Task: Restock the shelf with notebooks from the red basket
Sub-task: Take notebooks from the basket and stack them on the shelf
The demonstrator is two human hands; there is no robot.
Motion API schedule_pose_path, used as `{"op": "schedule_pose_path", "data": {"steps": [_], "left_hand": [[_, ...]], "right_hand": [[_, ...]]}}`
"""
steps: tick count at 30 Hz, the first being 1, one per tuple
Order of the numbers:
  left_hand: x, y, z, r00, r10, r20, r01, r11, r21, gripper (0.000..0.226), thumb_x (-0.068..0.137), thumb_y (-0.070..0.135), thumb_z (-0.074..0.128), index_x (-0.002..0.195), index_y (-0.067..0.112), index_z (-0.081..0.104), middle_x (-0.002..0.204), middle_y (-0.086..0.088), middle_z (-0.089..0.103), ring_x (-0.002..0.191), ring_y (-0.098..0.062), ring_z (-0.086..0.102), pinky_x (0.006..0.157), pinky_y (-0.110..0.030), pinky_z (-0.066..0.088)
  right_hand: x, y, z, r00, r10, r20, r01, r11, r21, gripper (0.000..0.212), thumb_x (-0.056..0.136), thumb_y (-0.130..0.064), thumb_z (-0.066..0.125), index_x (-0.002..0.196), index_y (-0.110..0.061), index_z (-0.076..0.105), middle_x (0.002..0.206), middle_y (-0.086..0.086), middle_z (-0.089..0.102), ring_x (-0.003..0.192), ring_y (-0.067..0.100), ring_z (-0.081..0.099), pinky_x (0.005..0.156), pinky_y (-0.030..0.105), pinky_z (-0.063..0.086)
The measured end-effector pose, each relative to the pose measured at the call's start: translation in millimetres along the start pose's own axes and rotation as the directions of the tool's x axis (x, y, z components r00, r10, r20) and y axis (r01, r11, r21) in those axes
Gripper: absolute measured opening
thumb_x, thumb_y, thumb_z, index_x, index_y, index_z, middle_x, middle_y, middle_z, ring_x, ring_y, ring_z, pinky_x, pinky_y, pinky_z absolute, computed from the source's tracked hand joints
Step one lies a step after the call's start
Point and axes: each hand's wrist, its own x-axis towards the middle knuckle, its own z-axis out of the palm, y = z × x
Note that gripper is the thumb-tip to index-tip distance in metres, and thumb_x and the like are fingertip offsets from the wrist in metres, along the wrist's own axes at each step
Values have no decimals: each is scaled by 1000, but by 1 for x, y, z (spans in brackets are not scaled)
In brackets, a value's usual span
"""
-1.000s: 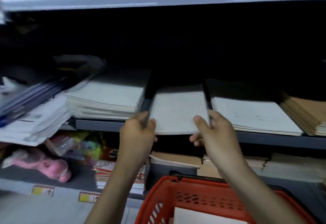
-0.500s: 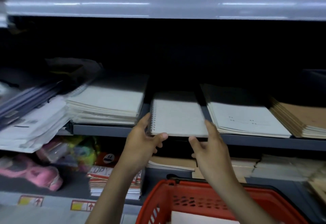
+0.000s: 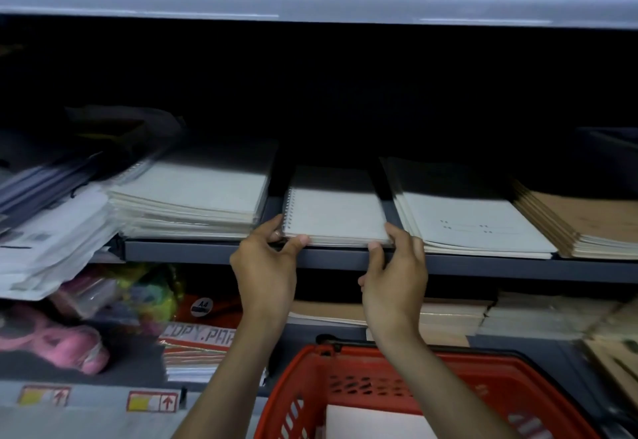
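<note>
The left hand (image 3: 264, 271) holds the near left corner of a pale grey spiral-bound notebook (image 3: 336, 209), with the thumb at the front edge and the fingers beside the wire spiral. The right hand (image 3: 393, 281) holds the near right corner of the same notebook, thumb at the front edge and fingers along its right side, so both hands are closed on it. The notebook lies flat on the dark grey metal shelf (image 3: 483, 266), its front edge at the shelf lip; it seems to rest on a thin pile of the same kind, but the blur makes this uncertain. To its left, apart from it by a dark gap, stands a taller stack of white spiral notebooks (image 3: 193, 197). To its right lies a stack of white notebooks with small dark marks (image 3: 469, 217), and beside that a stack of brown kraft-cover notebooks (image 3: 583, 221). Below the hands the red plastic basket (image 3: 345, 380) with a perforated wall shows at the bottom, and a white notebook cover (image 3: 373, 421) lies inside it. On the lower shelf at the left a pink soft toy (image 3: 58, 342) is in a clear wrap.
</note>
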Motion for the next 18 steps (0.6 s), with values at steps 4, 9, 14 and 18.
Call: {"op": "schedule_pose_path", "data": {"steps": [4, 9, 14, 18], "left_hand": [[-3, -1, 0, 1000, 21, -10, -21, 1000, 11, 49, 78, 25, 80, 124, 17, 66, 71, 20, 58, 58, 11, 56, 61, 5, 35], [-4, -5, 2, 998, 56, -2, -56, 997, 45, 51, 80, 31, 78, 127, 17, 64, 76, 9, 64, 55, 2, 57, 63, 2, 39], [-17, -8, 9, 997, 73, -23, -72, 997, 25, 54, 91, 42, 59, 140, 22, 48, 118, -12, 63, 100, -36, 65, 93, -47, 52], [-60, 19, 18, 986, 149, -73, -156, 983, -96, 34, 93, 26, 52, 127, 28, 52, 125, 7, 52, 98, -36, 61, 87, -48, 52]], "right_hand": [[0, 5, 0, 999, -14, -39, 15, 1000, 6, 29, 98, -27, 54, 127, -21, 58, 109, -17, 45, 74, 24, 67, 79, 40, 57], [-1, 7, 0, 998, -25, -49, 25, 1000, 2, 30, 99, -29, 52, 128, -23, 57, 116, -13, 49, 71, 24, 68, 77, 41, 57], [-18, 3, -22, 995, -92, -41, 92, 996, 5, 33, 98, -23, 50, 131, -24, 54, 129, -10, 54, 90, 19, 64, 81, 31, 51], [-31, 6, -53, 982, -188, -4, 187, 978, 89, 22, 96, -18, 50, 116, -24, 58, 113, -9, 59, 77, 20, 62, 70, 35, 50]]}}
